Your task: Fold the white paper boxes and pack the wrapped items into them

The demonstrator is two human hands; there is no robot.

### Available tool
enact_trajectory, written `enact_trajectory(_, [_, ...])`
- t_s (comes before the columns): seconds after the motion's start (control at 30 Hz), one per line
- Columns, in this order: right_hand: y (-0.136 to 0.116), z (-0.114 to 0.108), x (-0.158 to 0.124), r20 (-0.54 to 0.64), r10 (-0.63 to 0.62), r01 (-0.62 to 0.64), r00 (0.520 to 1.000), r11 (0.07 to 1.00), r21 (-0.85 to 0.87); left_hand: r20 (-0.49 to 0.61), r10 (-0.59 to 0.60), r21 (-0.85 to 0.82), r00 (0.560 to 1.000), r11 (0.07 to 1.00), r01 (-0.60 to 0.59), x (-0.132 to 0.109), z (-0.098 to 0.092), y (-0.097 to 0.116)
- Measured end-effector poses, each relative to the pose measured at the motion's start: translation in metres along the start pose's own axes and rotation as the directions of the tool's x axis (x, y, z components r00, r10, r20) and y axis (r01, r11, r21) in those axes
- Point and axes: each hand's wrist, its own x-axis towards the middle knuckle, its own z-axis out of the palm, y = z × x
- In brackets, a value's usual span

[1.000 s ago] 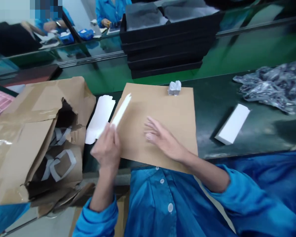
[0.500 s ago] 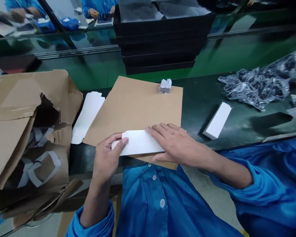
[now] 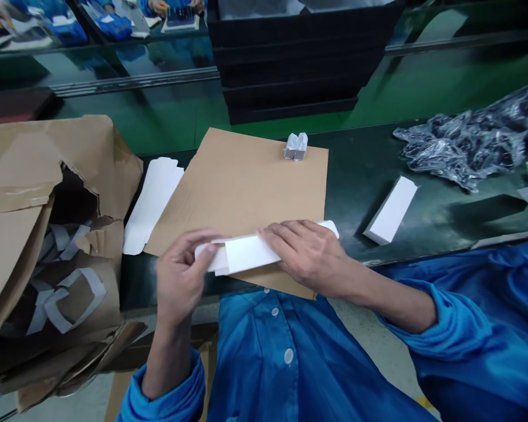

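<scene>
"White, long, narrow thin-card carton [image 3: 249, 255]: where is it?"

"Right in front of the wearer's body, over the near edge of a flat brown cardboard sheet [image 3: 255, 181]. I can't tell whether it touches the sheet."

"And the left hand [image 3: 182, 269]?"

"Slightly blurred, pinching the carton's left end between thumb and fingers, where a flap sticks out."

"What about the right hand [image 3: 308, 255]?"

"Laid palm down across the carton, fingers side by side. Its thumb is hidden, so I can't tell whether it grips. A rounded white tip shows beyond the knuckles."

"Anything else close by?"

"A small grey-and-white folded piece [image 3: 295, 147] on the sheet's far right part, and a flat white card blank [image 3: 152, 205] beside the sheet's left edge. Left of that, a torn brown cardboard box [image 3: 17, 152] holds pale looped strips [image 3: 77, 302]."

"And to the right?"

"A closed-looking white oblong box [image 3: 389, 212] on the dark green tabletop [image 3: 356, 158], near a heap of crumpled clear plastic [image 3: 462, 149]."
</scene>
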Motion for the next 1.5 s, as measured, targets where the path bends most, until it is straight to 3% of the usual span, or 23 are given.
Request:
enact_trajectory(0.1, [0.0,0.01,0.004,-0.174,0.234,-0.241,0.956,0.97,-0.016,-0.165,0.1,-0.282,0.981,0.949,-0.144,-0.016,0.017,0.006])
enact_trajectory(0.17, [-0.01,0.018,0.006,-0.205,0.306,-0.306,0.93,0.951,0.029,-0.14,0.182,-0.307,0.973,0.927,-0.217,-0.027,0.035,0.01])
enact_trajectory(0.23, [-0.023,0.023,0.006,-0.148,0.244,-0.222,0.958,0.964,0.148,-0.127,0.174,-0.241,0.977,0.95,-0.201,-0.031,0.052,0.011])
enact_trajectory(0.3, [-0.032,0.02,0.005,-0.053,0.132,-0.104,0.99,0.923,0.371,-0.213,0.102,-0.116,0.972,0.985,-0.129,-0.028,0.061,0.009])
enact_trajectory(0.37, [-0.032,0.011,0.007,-0.003,0.156,-0.125,0.988,0.799,0.588,-0.203,0.077,-0.022,0.976,0.996,-0.083,-0.021,0.059,0.005])
enact_trajectory(0.47, [-0.016,-0.001,0.018,0.029,0.238,-0.179,0.971,0.637,0.749,-0.036,0.149,0.035,0.988,0.988,-0.148,-0.014,0.049,0.0])
enact_trajectory(0.53, [-0.003,-0.004,0.026,0.043,0.153,-0.122,0.987,0.557,0.822,-0.029,0.221,0.069,0.975,0.973,-0.218,-0.015,0.043,-0.003])
enact_trajectory(0.6, [0.009,-0.003,0.034,0.071,0.086,-0.101,0.994,0.413,0.905,0.005,0.236,0.061,0.972,0.97,-0.236,-0.018,0.039,-0.006])
enact_trajectory(0.67, [0.018,0.001,0.041,0.106,0.212,-0.154,0.972,0.226,0.962,0.103,0.208,0.018,0.973,0.977,-0.211,-0.021,0.036,-0.008])
enact_trajectory(0.73, [0.023,0.005,0.047,0.192,0.371,-0.22,0.908,0.034,0.975,0.187,0.199,0.02,0.962,0.978,-0.206,-0.021,0.034,-0.007])
enact_trajectory(0.77, [0.024,0.007,0.05,0.25,0.393,-0.254,0.885,-0.043,0.966,0.209,0.215,0.047,0.954,0.972,-0.23,-0.02,0.033,-0.005])
enact_trajectory(0.83, [0.024,0.01,0.055,0.34,0.299,-0.315,0.892,-0.128,0.94,0.232,0.267,0.126,0.935,0.945,-0.301,-0.018,0.032,0.0])
enact_trajectory(0.9, [0.021,0.009,0.057,0.365,0.189,-0.348,0.911,-0.119,0.93,0.239,0.306,0.197,0.922,0.914,-0.354,-0.016,0.032,0.004])
enact_trajectory(0.97, [0.016,0.008,0.057,0.341,0.156,-0.332,0.927,-0.081,0.94,0.22,0.322,0.238,0.921,0.898,-0.37,-0.016,0.034,0.003])
enact_trajectory(1.17, [0.002,0.005,0.051,0.254,0.224,-0.256,0.941,-0.019,0.966,0.012,0.41,0.152,0.912,0.901,-0.407,-0.027,0.047,-0.008])
enact_trajectory(1.23, [-0.003,0.004,0.048,0.209,0.253,-0.232,0.945,0.061,0.971,-0.003,0.404,0.107,0.915,0.91,-0.401,-0.029,0.048,-0.007])
enact_trajectory(1.3, [-0.008,0.004,0.044,0.137,0.269,-0.184,0.953,0.157,0.97,0.056,0.364,0.108,0.93,0.924,-0.368,-0.031,0.045,-0.003])
enact_trajectory(1.4, [-0.013,0.009,0.036,-0.074,0.247,-0.031,0.966,0.394,0.919,0.153,0.326,0.22,0.933,0.909,-0.353,-0.032,0.037,0.001])
enact_trajectory(1.5, [-0.016,0.02,0.028,-0.284,0.157,0.142,0.946,0.587,0.797,0.193,0.317,0.284,0.929,0.888,-0.362,-0.033,0.029,0.001])
